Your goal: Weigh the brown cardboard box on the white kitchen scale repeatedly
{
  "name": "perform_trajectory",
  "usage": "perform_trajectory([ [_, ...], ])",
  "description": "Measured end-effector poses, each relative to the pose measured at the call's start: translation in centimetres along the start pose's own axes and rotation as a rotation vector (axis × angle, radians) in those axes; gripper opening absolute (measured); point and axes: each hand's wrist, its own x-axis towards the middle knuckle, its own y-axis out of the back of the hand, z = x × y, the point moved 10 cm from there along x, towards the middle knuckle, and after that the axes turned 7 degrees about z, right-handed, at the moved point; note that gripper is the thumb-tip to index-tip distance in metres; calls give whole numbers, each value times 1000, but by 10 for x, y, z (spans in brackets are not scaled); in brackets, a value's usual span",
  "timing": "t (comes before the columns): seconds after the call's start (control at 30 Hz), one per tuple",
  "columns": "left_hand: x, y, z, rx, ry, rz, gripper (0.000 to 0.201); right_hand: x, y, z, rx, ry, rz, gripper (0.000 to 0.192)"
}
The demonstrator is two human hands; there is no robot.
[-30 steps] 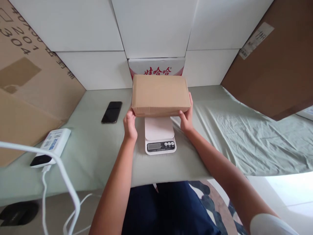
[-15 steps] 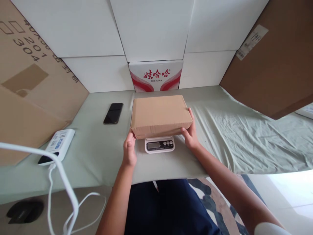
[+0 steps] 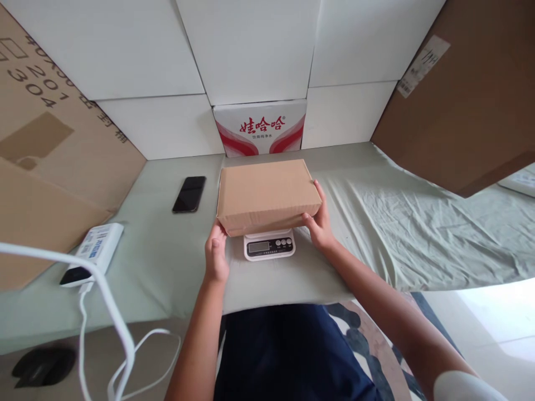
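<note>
A closed brown cardboard box is held between my two hands, over a small white digital scale. My left hand grips its lower left corner, with some fingers hidden under the box. On the other side my right hand clasps the lower right end, thumb on the front face and fingers along the side. Only the scale's front, with its display and buttons, shows; the box covers the rest. Whether the box rests on the scale I cannot tell.
On the green cloth a black phone lies left of the box. Farther left are a white power bank with a cable and a large carton. Another carton stands right; a red-and-white printed box is behind.
The whole view has shifted slightly, so everything sits a little farther left. The box and both hands keep the same hold above the scale.
</note>
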Motion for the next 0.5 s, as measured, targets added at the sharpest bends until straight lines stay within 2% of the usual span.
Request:
perform_trajectory([
  [0.13,0,-1,7,-6,-49,1,82,1,3,-6,11,12,22,81],
  [0.27,1,17,28,-38,-227,176,73,8,24,-5,50,-5,175,74],
  [0.37,4,25,27,-31,-213,242,68,13,42,7,58,-51,307,70],
  [0.5,7,27,22,-32,-192,249,72,17,54,27,107,-154,391,66],
])
